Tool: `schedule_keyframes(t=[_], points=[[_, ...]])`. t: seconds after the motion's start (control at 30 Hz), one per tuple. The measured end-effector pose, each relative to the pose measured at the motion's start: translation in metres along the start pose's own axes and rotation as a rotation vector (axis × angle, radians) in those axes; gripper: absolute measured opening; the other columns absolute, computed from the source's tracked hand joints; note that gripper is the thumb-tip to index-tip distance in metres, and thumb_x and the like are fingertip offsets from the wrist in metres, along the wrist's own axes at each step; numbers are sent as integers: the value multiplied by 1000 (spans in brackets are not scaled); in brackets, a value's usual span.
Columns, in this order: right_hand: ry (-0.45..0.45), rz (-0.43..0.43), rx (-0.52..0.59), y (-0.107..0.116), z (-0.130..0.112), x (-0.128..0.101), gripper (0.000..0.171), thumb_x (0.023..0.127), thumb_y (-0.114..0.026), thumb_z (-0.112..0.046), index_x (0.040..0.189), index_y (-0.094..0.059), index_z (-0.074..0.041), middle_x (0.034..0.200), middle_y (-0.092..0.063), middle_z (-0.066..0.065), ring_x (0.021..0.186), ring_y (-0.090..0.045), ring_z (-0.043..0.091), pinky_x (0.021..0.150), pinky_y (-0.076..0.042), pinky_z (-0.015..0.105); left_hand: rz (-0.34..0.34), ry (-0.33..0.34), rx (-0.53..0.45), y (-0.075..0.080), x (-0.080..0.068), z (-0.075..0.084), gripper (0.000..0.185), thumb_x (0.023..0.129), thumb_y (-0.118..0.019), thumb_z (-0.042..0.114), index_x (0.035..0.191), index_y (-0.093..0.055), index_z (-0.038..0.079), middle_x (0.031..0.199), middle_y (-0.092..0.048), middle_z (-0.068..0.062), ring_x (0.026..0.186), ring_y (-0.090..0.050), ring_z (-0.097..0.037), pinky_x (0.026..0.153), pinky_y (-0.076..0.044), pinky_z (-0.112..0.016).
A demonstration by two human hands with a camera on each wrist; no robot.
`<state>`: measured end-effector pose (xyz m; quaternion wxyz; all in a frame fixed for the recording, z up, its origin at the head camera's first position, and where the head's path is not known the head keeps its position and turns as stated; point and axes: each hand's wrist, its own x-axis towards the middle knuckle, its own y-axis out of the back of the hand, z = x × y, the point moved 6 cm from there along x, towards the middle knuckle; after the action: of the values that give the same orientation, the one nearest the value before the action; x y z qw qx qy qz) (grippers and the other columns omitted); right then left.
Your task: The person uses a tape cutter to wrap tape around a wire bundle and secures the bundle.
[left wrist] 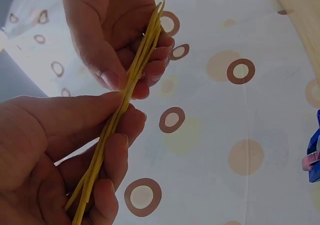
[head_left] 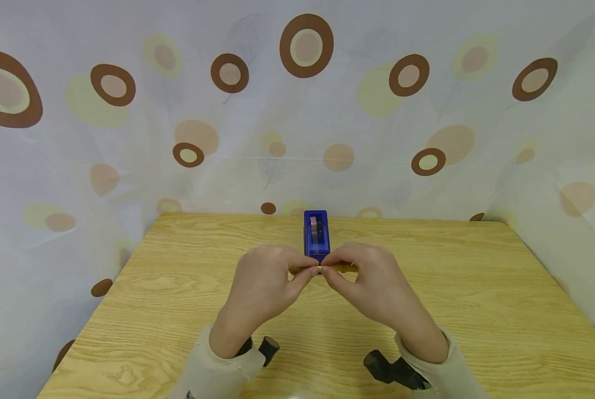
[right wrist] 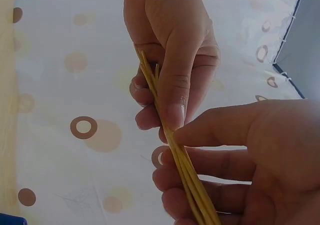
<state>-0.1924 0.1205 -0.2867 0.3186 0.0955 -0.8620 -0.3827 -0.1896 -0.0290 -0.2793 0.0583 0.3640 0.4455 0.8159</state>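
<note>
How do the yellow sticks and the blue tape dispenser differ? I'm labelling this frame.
The bundle of yellow sticks is thin, long and held off the table by the left hand and right hand. The blue tape dispenser is blocky and stands untouched on the wooden table, beyond both hands.

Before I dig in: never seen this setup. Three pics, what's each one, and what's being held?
No machine here: a person works with two bare hands and wears three cameras. The wide picture comes from the head and looks down at a wooden table against a spotted curtain. There the left hand and right hand meet over a bundle of thin yellow sticks, each pinching one end. Behind them a blue tape dispenser stands on the table. The other two pictures come from the wrist cameras and show the same sticks up close, from below.
</note>
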Motion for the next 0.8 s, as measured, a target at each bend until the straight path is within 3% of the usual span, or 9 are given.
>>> schedule_keyframes(t=[0.17, 0.27, 0.8], points=[[-70, -60, -2, -3, 4, 0, 7, 92, -70, -15, 91, -77, -17, 87, -70, -11, 78, -65, 6, 67, -53, 32, 13, -17, 8, 1, 0, 1, 7, 85, -80, 25, 91, -82, 22, 81, -73, 9, 63, -63, -5, 51, -44, -19], [-81, -53, 5, -3, 4, 0, 8, 91, -71, -14, 89, -77, -18, 86, -70, -11, 78, -66, 7, 68, -53, 33, 15, -22, 11, 0, -1, 1, 8, 84, -81, 24, 91, -82, 20, 81, -73, 8, 64, -64, -7, 51, -44, -20], [-5, 47, 6, -1, 2, 1, 4, 87, -76, -12, 88, -78, -15, 85, -69, -10, 77, -66, 7, 68, -54, 30, 20, 11, -55, 2, 0, -3, 7, 86, -79, 22, 92, -82, 20, 85, -74, 8, 68, -66, -7, 53, -45, -20]])
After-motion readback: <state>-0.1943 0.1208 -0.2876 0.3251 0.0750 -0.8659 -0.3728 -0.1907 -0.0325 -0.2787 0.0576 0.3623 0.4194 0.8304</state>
